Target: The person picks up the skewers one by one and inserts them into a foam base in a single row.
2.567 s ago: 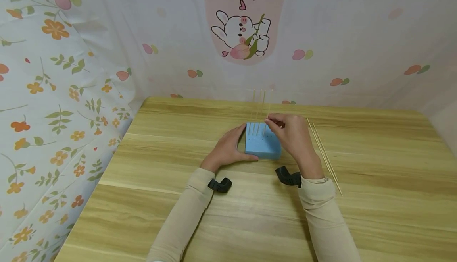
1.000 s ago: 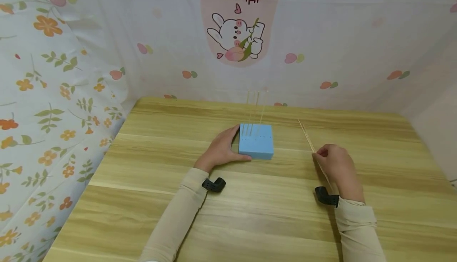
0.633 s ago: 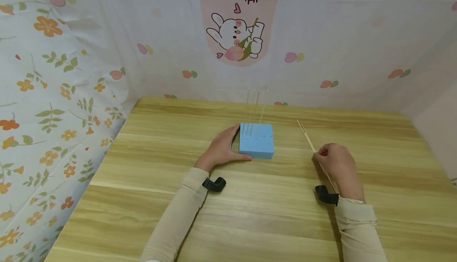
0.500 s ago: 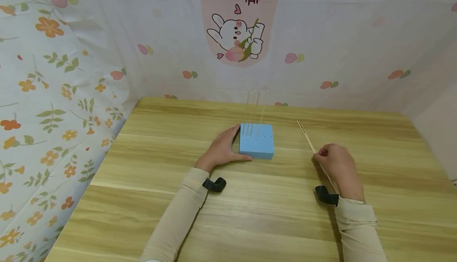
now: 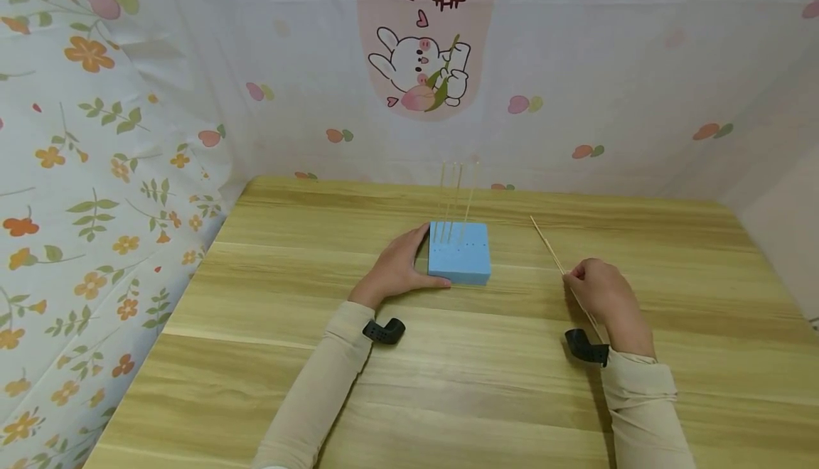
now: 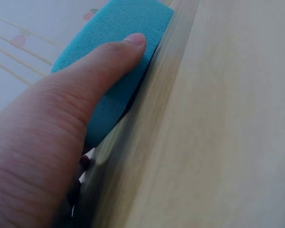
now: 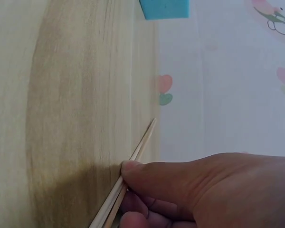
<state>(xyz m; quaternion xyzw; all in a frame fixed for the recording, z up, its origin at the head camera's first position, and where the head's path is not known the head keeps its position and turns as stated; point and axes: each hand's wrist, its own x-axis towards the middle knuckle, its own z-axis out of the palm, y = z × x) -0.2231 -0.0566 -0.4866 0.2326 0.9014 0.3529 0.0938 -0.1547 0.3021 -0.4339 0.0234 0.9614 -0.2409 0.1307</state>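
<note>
A blue block (image 5: 459,259) sits flat on the wooden table (image 5: 448,398). Four thin standing sticks (image 5: 456,202) poke up from its top in a row, nearer its left side. Three are close together, and the one on the right is a little apart and leans a bit more. Small dark dots (image 5: 473,244) show on the top too. The left hand (image 5: 397,266) holds the block from the left side, with its thumb pressed along the front and its fingers reaching toward the back corner. Over to the right of the block, well apart from it, the right hand (image 5: 604,295) pinches some loose sticks (image 7: 108,202) between its thumb and a finger. They lie side by side and almost touch, and they slant away to a tip near the back of the table. It is hard to tell just how many there are. Each wrist has a black piece on it, one on the left (image 5: 384,330) and one on the right (image 5: 585,348). Behind the table hangs a white cloth (image 5: 550,42) with a bunny (image 5: 416,57) on it.
</note>
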